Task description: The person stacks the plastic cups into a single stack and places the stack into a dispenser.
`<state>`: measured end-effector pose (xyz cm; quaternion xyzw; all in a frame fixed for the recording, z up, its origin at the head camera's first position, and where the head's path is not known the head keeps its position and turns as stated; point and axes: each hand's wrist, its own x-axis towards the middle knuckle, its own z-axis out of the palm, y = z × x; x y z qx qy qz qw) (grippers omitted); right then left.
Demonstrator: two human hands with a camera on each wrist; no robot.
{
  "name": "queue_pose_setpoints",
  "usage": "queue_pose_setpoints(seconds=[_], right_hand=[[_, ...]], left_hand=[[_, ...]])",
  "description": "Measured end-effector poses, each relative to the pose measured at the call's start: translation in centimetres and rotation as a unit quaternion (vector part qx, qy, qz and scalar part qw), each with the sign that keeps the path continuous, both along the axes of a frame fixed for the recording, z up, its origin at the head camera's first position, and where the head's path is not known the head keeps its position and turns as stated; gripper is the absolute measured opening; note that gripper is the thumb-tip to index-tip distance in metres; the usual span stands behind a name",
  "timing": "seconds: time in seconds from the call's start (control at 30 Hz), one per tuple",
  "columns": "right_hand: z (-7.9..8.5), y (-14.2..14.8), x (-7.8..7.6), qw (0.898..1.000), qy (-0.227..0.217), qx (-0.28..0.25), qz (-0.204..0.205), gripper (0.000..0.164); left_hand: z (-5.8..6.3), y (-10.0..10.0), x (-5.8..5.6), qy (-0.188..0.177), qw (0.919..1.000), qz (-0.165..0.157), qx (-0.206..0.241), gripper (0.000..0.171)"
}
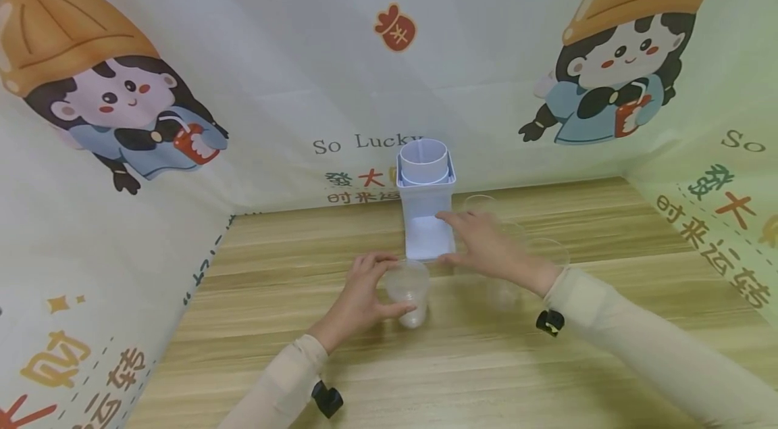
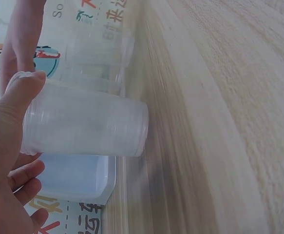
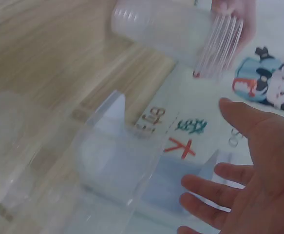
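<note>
At table (image 1: 273, 287), stacked cups (image 1: 408, 284), in left grip (image 1: 360, 295)

The sleeves (image 1: 644, 341) are cream — a black fitting (image 1: 327, 399) beside each.

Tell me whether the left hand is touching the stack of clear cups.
Touching: the left wrist view shows the left hand with its thumb against the rim end of the stack of clear cups.

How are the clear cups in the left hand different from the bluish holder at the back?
The clear cups look see-through; the bluish holder looks solid-coloured. The cups are shorter; the holder is taller. The cups have rounded sides; the holder's main body is boxy. Both have a round top.
</note>
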<state>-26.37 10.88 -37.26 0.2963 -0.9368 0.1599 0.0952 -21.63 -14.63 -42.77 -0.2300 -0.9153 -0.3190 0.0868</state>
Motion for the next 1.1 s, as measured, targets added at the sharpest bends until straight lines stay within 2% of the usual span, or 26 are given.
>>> queue_pose_setpoints(seconds=[0.13,0.47,0.87,1.1], right_hand=[[0.0,1.5,-0.5,0.999,-0.014,0.012,-0.027,0.083],[-0.3,2.8,-1.0,0.998,-0.051,0.028,-0.029,0.081],[-0.5,3.1,-0.9,0.998,-0.047,0.021,-0.019,0.075],[0.8,2.9,-0.1,1.000,-0.018,-0.017,0.001,0.075]], left_hand=[[0.0,0.0,0.0,-0.006,1.0000,0.002,0.000,0.071],[0.0,0.0,0.0,-0.006,1.0000,0.001,0.001,0.072],[0.0,0.2,-0.2,-0.008,1.0000,0.001,0.001,0.071],[0.1,0.3,-0.5,-0.011,0.9999,0.006,-0.009,0.073]])
